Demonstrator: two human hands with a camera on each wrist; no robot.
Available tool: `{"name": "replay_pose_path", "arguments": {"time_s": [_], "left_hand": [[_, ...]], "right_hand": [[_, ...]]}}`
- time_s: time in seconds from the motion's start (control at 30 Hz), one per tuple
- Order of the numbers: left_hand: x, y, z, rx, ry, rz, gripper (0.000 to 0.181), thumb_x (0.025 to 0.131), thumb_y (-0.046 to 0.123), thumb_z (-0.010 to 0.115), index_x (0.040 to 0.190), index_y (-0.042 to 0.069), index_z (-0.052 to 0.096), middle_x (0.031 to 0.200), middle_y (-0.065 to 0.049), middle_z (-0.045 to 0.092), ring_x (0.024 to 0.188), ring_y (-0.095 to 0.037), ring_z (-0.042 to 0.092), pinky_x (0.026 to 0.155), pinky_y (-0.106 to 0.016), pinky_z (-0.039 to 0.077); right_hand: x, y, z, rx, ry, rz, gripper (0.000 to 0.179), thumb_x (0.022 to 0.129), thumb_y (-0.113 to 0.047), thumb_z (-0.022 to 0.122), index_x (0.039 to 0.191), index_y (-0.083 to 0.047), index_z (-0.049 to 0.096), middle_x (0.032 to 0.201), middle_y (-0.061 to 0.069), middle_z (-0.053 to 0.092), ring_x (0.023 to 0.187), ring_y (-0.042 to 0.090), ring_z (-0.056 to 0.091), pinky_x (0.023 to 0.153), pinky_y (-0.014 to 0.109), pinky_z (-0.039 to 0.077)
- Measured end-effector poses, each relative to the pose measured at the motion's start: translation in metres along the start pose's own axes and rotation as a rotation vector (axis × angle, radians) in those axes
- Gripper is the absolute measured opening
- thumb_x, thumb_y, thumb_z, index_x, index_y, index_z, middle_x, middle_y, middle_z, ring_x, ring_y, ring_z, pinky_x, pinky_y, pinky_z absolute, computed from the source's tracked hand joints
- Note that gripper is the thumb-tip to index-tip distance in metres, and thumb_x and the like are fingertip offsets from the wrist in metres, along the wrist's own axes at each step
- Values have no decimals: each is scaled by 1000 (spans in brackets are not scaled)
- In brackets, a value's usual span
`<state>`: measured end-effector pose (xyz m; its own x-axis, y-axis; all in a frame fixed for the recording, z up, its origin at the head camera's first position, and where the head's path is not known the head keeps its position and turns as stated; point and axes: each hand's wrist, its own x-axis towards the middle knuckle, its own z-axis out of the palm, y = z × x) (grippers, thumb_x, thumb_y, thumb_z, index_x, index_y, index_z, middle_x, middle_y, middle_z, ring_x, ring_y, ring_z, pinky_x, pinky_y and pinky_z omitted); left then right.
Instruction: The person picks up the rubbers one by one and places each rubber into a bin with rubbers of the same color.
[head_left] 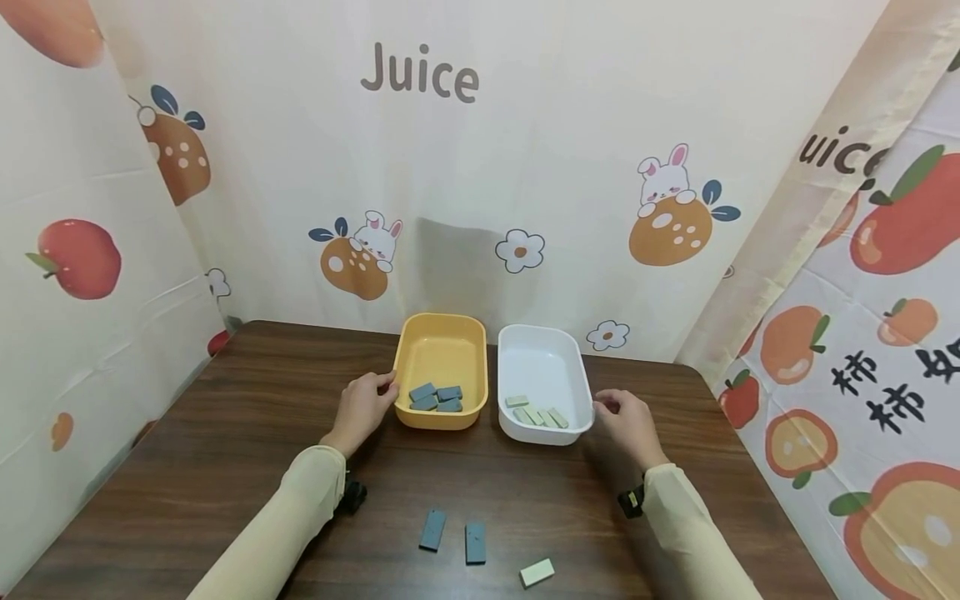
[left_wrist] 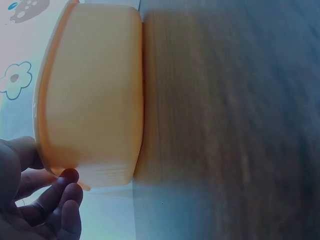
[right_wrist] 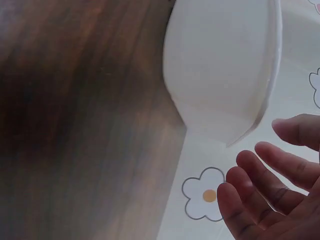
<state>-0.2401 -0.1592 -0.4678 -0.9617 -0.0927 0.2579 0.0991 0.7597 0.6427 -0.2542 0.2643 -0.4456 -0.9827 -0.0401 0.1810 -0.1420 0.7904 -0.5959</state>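
Note:
My left hand (head_left: 365,408) is at the left side of a yellow plastic bin (head_left: 405,350); in the left wrist view its thumb and fingers (left_wrist: 70,175) pinch the bin's rim. Several blue-grey blocks (head_left: 423,402) lie in the near end of that bin. On the other side, my right hand (head_left: 628,423) is beside a white plastic bin (head_left: 581,379), thumb and fingers spread. The right wrist view shows a gap between its fingertips (right_wrist: 245,159) and the white bin's rim. Inside the white bin lie several pale green blocks (head_left: 534,415).
Two blue-grey blocks, one on the left (head_left: 432,530) and one to its right (head_left: 475,543), lie on the brown wooden table (head_left: 247,450) near its front. A pale green block (head_left: 537,572) lies right of them. Behind the bins hangs a printed curtain (head_left: 465,150).

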Motion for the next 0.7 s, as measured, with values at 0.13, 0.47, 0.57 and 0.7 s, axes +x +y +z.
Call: {"name": "replay_pose_path", "arguments": {"time_s": [0.13, 0.47, 0.57, 0.7], "left_hand": [[-1, -1, -1, 3, 0, 4, 37, 92, 19, 63, 125, 4, 65, 94, -15, 69, 65, -20, 48, 61, -30, 41], [-1, 1, -2, 12, -13, -1, 37, 92, 19, 62, 126, 3, 64, 94, -16, 68, 64, -20, 46, 60, -29, 39], [-1, 1, -2, 9, -24, -9, 38, 94, 20, 62, 128, 4, 63, 94, -16, 67, 64, -20, 46, 60, -29, 39], [-1, 1, -2, 4, -26, -11, 38, 95, 21, 61, 129, 5, 63, 96, -14, 68, 68, -20, 49, 63, -31, 42]], "right_hand": [[-1, 5, 5, -16, -2, -1, 26, 95, -17, 61, 107, 4, 69, 98, 18, 68, 85, 24, 59, 72, 33, 48], [-3, 11, 11, -22, -2, -8, 26, 94, -18, 61, 105, 5, 71, 96, 18, 69, 83, 23, 60, 72, 34, 50], [-4, 12, 12, -24, 9, -14, 26, 94, -17, 62, 104, 5, 71, 96, 19, 70, 82, 23, 61, 72, 33, 49], [-5, 12, 13, -21, 9, -20, 27, 94, -16, 60, 104, 6, 71, 98, 21, 70, 84, 25, 62, 73, 36, 51]]}}
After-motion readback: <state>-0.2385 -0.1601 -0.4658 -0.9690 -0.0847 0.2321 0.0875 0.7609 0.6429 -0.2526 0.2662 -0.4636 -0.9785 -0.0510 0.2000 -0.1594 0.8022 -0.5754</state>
